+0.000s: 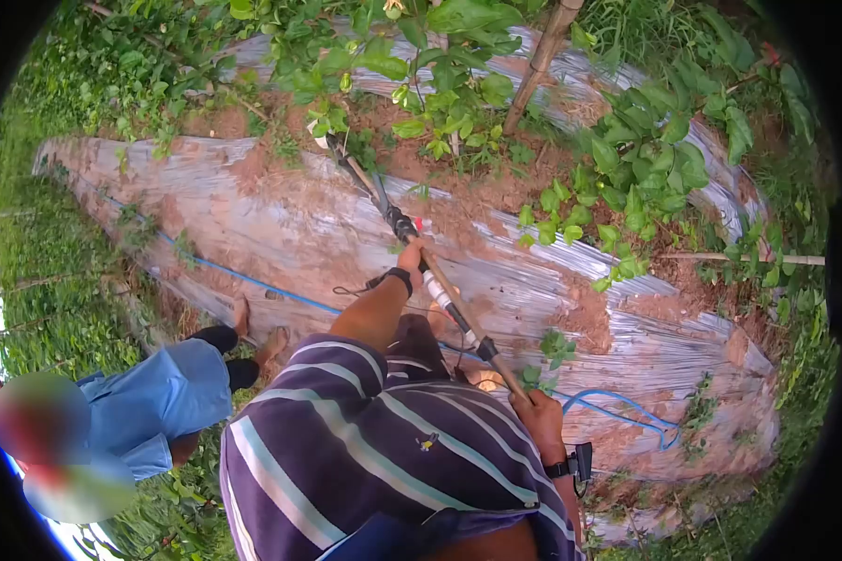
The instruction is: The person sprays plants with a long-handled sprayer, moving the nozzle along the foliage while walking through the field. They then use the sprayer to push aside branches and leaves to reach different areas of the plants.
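Note:
Both my hands are closed around a long wooden pole [482, 338] wrapped in places with black and white tape. My left hand [412, 256] grips it near the middle, and a dark band circles that wrist. Lower down, my right hand [538, 419] holds the near end; a strap with a small black device [582, 462] is on its wrist. The pole slants away to the upper left. Its far end carries a white tip [322, 138] close to the leaves of a green plant [384, 61]. What the tip does there is too small to tell.
Silvery plastic film [253, 201], smeared with reddish soil, covers the ground. A blue hose [243, 276] runs across it and loops at the right [627, 416]. A barefoot person in a blue shirt [164, 397] stands at the left. Leafy plants [641, 164] and a wooden stake [538, 65] rise ahead.

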Demonstrator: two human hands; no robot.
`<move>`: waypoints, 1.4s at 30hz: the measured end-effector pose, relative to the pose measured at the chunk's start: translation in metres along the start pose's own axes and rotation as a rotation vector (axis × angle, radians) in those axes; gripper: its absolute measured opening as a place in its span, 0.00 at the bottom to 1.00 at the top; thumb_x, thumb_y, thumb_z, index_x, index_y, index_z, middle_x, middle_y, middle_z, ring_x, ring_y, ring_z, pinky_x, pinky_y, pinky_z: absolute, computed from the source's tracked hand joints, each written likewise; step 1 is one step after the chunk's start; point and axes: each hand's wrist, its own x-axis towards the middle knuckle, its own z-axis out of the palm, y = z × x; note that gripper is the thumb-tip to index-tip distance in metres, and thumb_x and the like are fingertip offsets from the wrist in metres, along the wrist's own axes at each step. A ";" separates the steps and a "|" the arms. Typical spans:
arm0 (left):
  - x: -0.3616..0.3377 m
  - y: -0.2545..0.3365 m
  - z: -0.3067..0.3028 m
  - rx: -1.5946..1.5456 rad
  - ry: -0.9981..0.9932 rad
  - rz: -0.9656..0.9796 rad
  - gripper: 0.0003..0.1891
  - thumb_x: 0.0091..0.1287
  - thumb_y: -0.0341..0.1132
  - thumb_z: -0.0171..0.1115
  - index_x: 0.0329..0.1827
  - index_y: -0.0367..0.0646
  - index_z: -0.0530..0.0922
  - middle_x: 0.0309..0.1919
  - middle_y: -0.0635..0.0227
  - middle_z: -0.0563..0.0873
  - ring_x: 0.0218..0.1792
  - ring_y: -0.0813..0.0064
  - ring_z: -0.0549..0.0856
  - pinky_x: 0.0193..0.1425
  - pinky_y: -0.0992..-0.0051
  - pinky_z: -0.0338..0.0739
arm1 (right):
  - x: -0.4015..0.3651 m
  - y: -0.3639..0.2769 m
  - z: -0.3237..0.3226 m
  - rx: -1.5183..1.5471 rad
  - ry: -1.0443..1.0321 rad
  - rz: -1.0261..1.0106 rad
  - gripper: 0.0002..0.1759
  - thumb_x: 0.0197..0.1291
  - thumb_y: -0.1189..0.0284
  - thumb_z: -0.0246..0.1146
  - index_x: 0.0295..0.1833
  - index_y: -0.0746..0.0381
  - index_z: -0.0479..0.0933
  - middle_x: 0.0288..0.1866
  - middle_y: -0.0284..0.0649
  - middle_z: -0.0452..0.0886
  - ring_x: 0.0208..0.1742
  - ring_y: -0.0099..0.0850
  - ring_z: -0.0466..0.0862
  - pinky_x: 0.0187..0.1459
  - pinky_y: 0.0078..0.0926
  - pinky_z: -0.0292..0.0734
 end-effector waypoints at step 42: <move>0.018 0.022 0.005 -0.157 -0.066 -0.169 0.13 0.64 0.38 0.62 0.45 0.44 0.69 0.30 0.64 0.76 0.31 0.66 0.79 0.39 0.66 0.79 | 0.021 -0.045 -0.016 0.029 0.008 0.243 0.19 0.55 0.57 0.69 0.32 0.65 0.80 0.25 0.55 0.80 0.29 0.53 0.82 0.31 0.44 0.75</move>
